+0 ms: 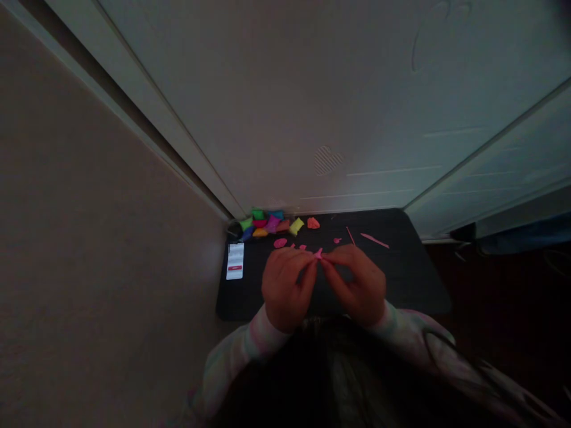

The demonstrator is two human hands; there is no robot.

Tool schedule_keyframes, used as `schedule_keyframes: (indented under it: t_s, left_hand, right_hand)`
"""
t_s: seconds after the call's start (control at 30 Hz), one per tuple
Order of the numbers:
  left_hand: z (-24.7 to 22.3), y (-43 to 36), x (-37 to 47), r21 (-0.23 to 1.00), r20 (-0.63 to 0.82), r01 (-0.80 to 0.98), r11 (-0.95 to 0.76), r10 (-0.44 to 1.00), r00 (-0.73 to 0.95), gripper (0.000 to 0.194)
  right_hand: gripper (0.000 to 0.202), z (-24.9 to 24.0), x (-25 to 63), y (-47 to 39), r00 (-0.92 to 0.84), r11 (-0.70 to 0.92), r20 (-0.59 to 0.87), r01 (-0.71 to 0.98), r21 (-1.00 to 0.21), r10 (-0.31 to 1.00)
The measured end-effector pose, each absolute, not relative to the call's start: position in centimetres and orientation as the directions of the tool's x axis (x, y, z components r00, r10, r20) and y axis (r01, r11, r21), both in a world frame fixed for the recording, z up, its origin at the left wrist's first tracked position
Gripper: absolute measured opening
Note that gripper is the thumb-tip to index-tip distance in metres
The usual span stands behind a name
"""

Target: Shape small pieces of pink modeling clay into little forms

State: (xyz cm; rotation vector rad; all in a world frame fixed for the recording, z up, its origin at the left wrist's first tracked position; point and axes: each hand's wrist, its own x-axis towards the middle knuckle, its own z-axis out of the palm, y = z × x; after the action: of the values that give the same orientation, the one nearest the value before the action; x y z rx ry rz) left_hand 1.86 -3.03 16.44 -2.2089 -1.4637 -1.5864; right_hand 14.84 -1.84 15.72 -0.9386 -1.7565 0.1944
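Between my two hands is a small piece of pink modelling clay (318,254), pinched by the fingertips on both sides. My left hand (286,285) is closed on its left side, thumb and forefinger together. My right hand (357,282) pinches it from the right. Just beyond my fingers on the dark table lie a flat pink clay disc (280,243), some little pink bits (303,247) and another small pink piece (337,241). A thin pink stick (351,236) and a pink modelling tool (375,240) lie to the right.
Colourful packets of clay (267,224) are heaped at the table's back left, with a yellow packet (296,226) and an orange clay lump (313,223) beside them. A lit phone (235,261) lies at the left edge of the dark table (414,273). White panels (267,119) rise behind.
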Motion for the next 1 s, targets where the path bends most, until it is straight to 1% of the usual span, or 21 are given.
schedule_keyframes:
  t_s: [0.13,0.23,0.53,0.67,0.77,1.0]
  left_hand:
    - [16.2,-2.93,1.63,0.412,0.769,0.708,-0.574,0.636,0.068,0.011]
    - [16.17,-2.94,1.63,0.42,0.765,0.704,-0.573,0.64,0.064,0.011]
    - [16.54,-3.26,2.09,0.572,0.681,0.658,-0.489,0.73,-0.05,0.007]
    - [16.41,-3.31,2.19,0.593,0.669,0.648,-0.477,0.74,-0.068,0.007]
    - [16.33,-3.22,2.15,0.556,0.695,0.666,-0.498,0.718,-0.044,0.008]
    - [15.84,-2.86,1.64,0.372,0.787,0.73,-0.574,0.612,0.08,0.017]
  right_hand:
    - [0.009,15.68,14.89,-1.81,-0.108,0.678,0.734,0.493,-0.546,0.67]
    - [0.009,15.64,14.91,-1.77,-0.111,0.682,0.736,0.486,-0.546,0.668]
    - [0.011,15.77,14.9,-1.74,-0.094,0.665,0.713,0.46,-0.588,0.695]
    - [0.011,15.8,14.88,-1.77,-0.084,0.653,0.705,0.465,-0.598,0.704]
    - [0.009,15.75,14.85,-1.78,-0.085,0.648,0.703,0.476,-0.594,0.706]
    - [0.009,15.43,14.93,-1.7,-0.102,0.652,0.708,0.497,-0.573,0.699]
